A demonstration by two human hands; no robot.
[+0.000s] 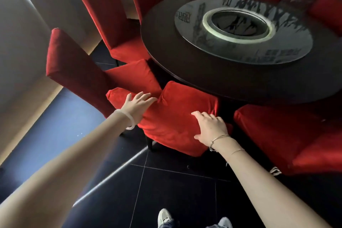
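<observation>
A chair in a red fabric cover (175, 116) stands before me, its back toward me and its seat tucked under the round dark table (212, 77). My left hand (137, 102) lies with straight, spread fingers on the upper left edge of the chair back. My right hand (210, 126) rests on the right side of the chair back; its fingertips are hidden past the edge. Bracelets sit on both wrists.
More red-covered chairs ring the table: one at the left (77, 68), one at the right (288, 135), several at the far side. A glass turntable (242, 29) sits on the table. The floor is dark tile (166, 190); my shoes (164, 217) show at the bottom.
</observation>
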